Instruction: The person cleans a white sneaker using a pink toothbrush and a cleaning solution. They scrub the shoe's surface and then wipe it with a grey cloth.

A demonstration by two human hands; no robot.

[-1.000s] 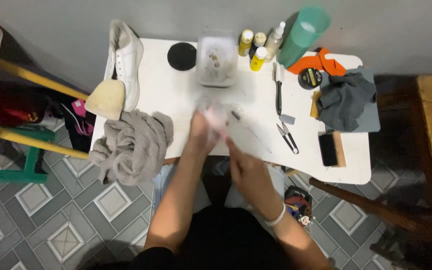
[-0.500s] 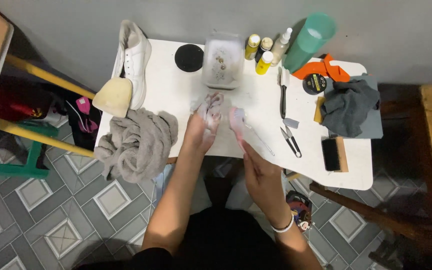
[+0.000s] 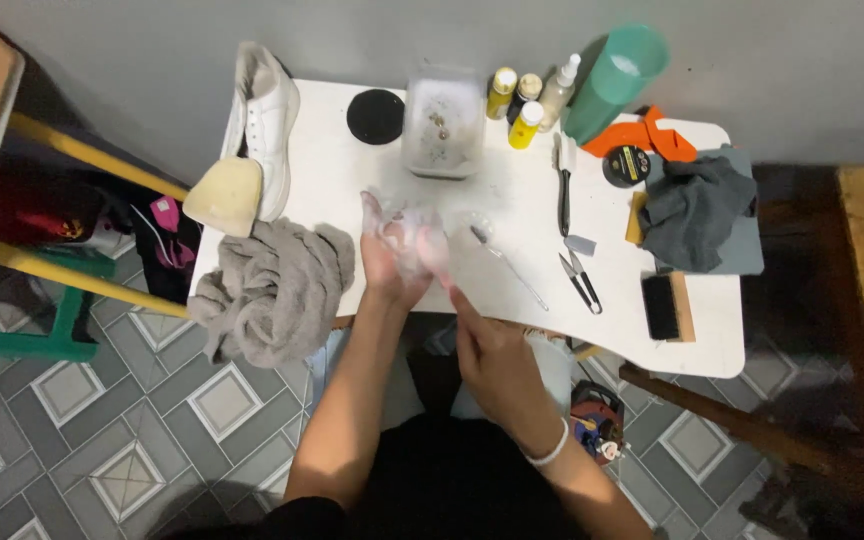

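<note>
Pale blurred object (image 3: 407,235) sits gripped in left hand (image 3: 392,255); right hand's (image 3: 492,355) fingers loosely curled, empty.

Your table (image 3: 512,190): shoe (image 3: 264,115) far left, towel (image 3: 272,285) in front of it, tub (image 3: 442,125) back centre, bottles (image 3: 522,105) right of tub, scissors (image 3: 580,280) and brush (image 3: 667,306) front right
</note>
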